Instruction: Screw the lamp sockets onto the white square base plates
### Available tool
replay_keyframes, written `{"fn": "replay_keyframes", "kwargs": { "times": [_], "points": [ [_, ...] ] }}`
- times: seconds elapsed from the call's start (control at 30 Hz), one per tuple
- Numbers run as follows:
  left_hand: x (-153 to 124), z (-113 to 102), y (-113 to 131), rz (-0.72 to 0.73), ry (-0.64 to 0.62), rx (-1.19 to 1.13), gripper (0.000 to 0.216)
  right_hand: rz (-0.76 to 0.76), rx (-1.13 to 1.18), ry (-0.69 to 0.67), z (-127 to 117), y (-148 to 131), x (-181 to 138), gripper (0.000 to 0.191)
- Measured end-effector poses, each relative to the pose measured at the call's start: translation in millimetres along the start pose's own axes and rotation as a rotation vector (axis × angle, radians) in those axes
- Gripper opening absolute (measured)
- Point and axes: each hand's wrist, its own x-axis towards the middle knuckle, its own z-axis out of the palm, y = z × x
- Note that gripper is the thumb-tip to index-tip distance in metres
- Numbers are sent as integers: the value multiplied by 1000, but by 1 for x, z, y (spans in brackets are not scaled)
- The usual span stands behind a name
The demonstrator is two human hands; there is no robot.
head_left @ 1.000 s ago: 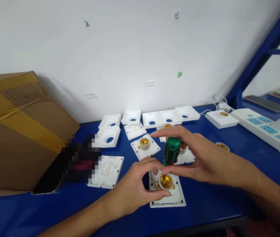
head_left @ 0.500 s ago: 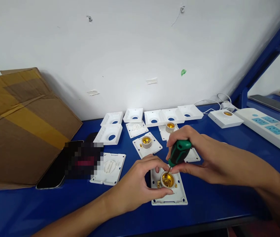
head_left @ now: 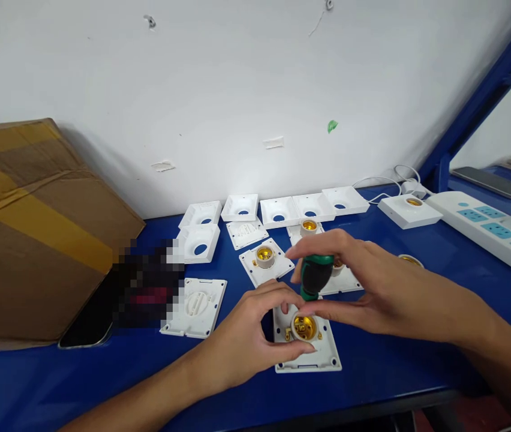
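A white square lamp-holder plate (head_left: 313,355) with a brass socket (head_left: 304,327) lies near the front edge of the blue table (head_left: 102,372). My left hand (head_left: 249,339) curls round the plate's left side, thumb and fingers pressed against it. My right hand (head_left: 363,288) grips a screwdriver with a green and black handle (head_left: 315,275), held nearly upright over the socket. Its tip is hidden behind my fingers.
Several white covers (head_left: 277,211) and base plates with sockets (head_left: 265,259) lie behind. Another white plate (head_left: 196,306) lies left, beside a blurred patch and a dark phone (head_left: 87,327). Flattened cardboard (head_left: 26,234) leans far left. A power strip (head_left: 489,231) lies far right.
The screwdriver handle has swung from a rightward tilt back to nearly upright over the socket. My left hand has stayed on the plate.
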Motion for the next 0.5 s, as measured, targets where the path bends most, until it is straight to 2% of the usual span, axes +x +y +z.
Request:
{"fn": "replay_keyframes", "kwargs": {
  "times": [0.17, 0.3, 0.5],
  "points": [
    [-1, 0, -1, -4, 16, -13, 29, 76, 44, -73, -10, 3, -5, 35],
    [-2, -1, -1, 5, 0, -14, 29, 118, -12, -19, -9, 3, -5, 32],
    [0, 0, -2, 13, 0, -31, 25, 74, -124, 46, -5, -3, -2, 34]
  ]
}}
